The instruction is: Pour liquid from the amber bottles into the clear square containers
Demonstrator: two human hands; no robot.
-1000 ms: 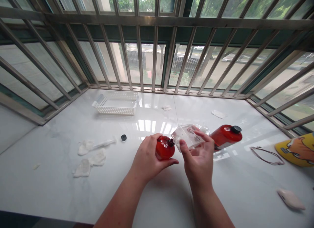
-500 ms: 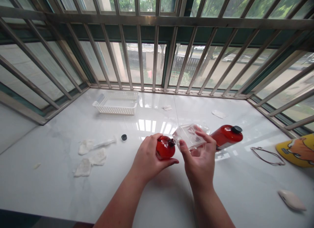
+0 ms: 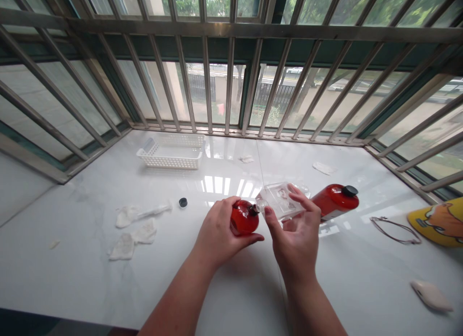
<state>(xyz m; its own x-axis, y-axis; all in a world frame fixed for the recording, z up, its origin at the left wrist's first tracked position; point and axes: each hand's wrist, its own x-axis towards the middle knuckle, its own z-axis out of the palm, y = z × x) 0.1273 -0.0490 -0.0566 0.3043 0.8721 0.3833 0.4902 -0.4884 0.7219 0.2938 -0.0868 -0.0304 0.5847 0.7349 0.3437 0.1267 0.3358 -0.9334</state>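
Note:
My left hand [image 3: 217, 227] grips a red plastic bottle [image 3: 244, 218] on its side, with its small dark neck pointing right. That neck sits at the left corner of a transparent plastic tray [image 3: 280, 201], held up by my right hand [image 3: 294, 235] with its fingers at the tray's near edge. I cannot tell whether neck and tray touch. Just beyond my right hand, a second red bottle [image 3: 334, 202] with a black cap lies on the white counter [image 3: 231, 288].
A small black bottle cap [image 3: 183, 202] and crumpled white tissues [image 3: 125, 246] lie left of my hands. A white plastic basket [image 3: 170, 152] stands at the back. A wire loop [image 3: 395, 230] and a yellow cartoon-printed object [image 3: 436, 225] are at right, below metal window bars [image 3: 231, 32].
Both hands, with the red bottle and the tray, have shifted slightly to the right. Nothing has been taken up or let go.

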